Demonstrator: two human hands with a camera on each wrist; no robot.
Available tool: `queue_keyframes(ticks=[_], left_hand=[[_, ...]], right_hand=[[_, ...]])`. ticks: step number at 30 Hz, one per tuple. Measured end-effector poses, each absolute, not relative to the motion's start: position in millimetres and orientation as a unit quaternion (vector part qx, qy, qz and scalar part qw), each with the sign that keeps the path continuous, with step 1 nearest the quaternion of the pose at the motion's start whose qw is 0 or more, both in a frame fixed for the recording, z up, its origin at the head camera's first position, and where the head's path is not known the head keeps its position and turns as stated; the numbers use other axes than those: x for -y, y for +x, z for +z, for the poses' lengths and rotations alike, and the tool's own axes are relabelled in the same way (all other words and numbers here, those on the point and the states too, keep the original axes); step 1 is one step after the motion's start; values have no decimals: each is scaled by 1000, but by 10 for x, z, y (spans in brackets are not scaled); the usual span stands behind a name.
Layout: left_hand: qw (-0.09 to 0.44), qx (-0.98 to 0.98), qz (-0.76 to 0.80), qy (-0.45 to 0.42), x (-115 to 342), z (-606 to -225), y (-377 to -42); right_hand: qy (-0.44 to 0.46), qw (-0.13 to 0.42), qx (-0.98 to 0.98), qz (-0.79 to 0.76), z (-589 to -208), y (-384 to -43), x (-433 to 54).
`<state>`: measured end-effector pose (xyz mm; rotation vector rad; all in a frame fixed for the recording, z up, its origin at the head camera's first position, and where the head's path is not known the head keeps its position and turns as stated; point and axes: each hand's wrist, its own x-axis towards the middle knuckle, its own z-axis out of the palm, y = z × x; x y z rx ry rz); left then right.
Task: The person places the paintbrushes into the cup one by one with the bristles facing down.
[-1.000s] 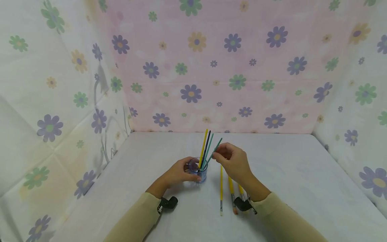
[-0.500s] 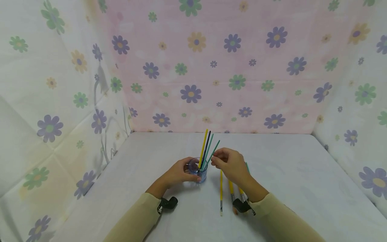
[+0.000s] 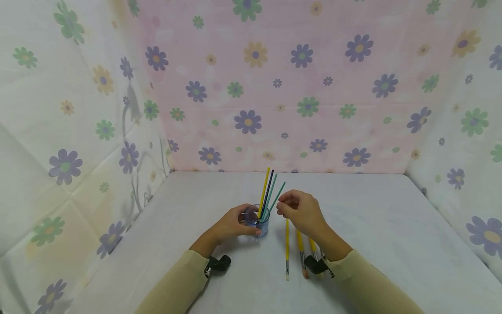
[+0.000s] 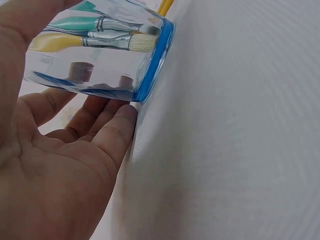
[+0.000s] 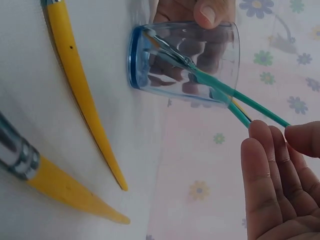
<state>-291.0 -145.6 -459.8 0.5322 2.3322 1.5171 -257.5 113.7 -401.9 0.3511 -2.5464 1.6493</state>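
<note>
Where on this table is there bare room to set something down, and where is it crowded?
Bare white table lies between the left hand and the left flowered cloth, between the right hand and the right cloth, and behind the cup up to the pink backdrop. Crowded: around the cup, and right of it among the yellow brushes.

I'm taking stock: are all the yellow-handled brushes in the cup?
No, while one yellow-handled brush leans in the cup, other yellow-handled brushes lie on the table.
</note>
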Motion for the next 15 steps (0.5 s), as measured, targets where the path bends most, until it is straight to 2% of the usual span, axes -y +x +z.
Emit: queue_keyframes(ticks=[8, 15], left_hand=[[151, -813, 531, 188, 1452, -4594, -2922], [154, -809, 533, 191, 1451, -4585, -2905]], right_hand=[[122, 55, 826, 547, -3910, -2631, -1370], [104, 37, 829, 549, -3842, -2667, -1546]])
